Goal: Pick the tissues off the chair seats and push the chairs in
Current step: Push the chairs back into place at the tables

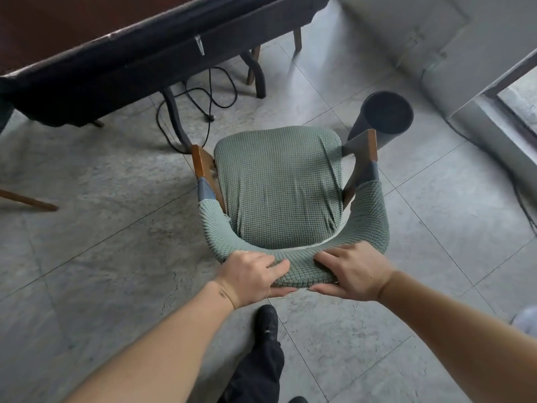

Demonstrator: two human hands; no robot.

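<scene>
Now both hands, left hand [252,275] and right hand [352,274], grip the chair [277,181] backrest; table [139,50] edge lies ahead-left, well apart; seat bare.

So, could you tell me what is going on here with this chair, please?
A person is gripping the curved backrest of a green-covered chair with both hands, the left hand and the right hand side by side. The seat shows no tissue. The chair stands out on the tiled floor, apart from the dark-draped table, so it is not yet pushed in. A dark cylindrical bin stands just beyond it, and a black cable lies under the table.
</scene>
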